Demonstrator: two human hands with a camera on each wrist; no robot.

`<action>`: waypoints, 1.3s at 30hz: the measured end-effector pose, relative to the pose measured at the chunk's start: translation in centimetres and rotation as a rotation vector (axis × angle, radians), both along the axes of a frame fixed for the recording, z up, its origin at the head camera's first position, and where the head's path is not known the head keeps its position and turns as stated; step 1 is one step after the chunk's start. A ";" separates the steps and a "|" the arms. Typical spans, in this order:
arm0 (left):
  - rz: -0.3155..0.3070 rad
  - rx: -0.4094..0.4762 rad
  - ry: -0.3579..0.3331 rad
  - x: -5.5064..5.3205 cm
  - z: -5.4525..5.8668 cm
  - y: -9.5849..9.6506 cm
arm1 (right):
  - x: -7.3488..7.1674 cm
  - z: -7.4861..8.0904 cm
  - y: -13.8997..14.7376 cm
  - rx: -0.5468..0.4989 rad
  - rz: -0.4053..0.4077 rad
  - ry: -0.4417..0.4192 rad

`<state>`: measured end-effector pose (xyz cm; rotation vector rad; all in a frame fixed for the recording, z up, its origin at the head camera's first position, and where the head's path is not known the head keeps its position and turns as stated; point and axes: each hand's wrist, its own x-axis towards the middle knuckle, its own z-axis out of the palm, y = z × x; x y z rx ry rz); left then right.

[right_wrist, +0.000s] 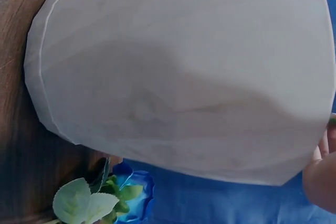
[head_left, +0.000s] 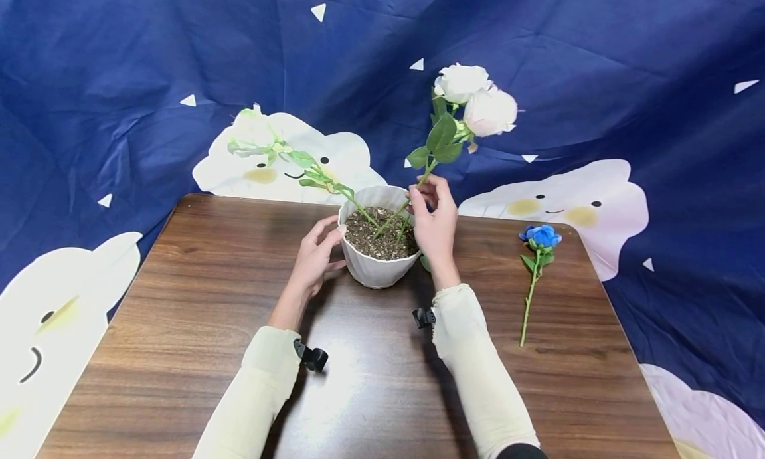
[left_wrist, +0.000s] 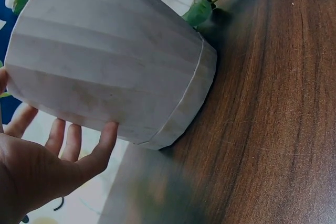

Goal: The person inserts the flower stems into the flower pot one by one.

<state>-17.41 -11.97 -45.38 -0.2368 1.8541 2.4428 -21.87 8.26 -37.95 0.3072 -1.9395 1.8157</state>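
Note:
A white fluted flowerpot (head_left: 382, 271) filled with dark soil (head_left: 382, 243) stands at the table's far side. My left hand (head_left: 315, 254) holds the pot's left side, thumb at the rim, its bent fingers (left_wrist: 107, 137) against the wall. Above the soil my right hand (head_left: 436, 223) pinches the green stem of a white rose (head_left: 491, 111) leaning right; its lower end meets the soil. A second pale bloom shows beside that rose; whether they share a stem I cannot tell. Another white rose (head_left: 254, 130) stands in the soil, tilted left.
On the table's right lies a blue rose (head_left: 540, 236) with its stem towards me. A green leaf (head_left: 425, 264) shows beside the pot, partly hidden by my right wrist. A blue bloom (right_wrist: 135, 192) appears beyond the pot. Behind the brown table (head_left: 197, 299) hangs a blue cloth.

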 end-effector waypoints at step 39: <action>-0.005 0.000 -0.007 0.0 0.0 0.0 | -3.2 -0.8 -3.6 0.598 0.017 0.176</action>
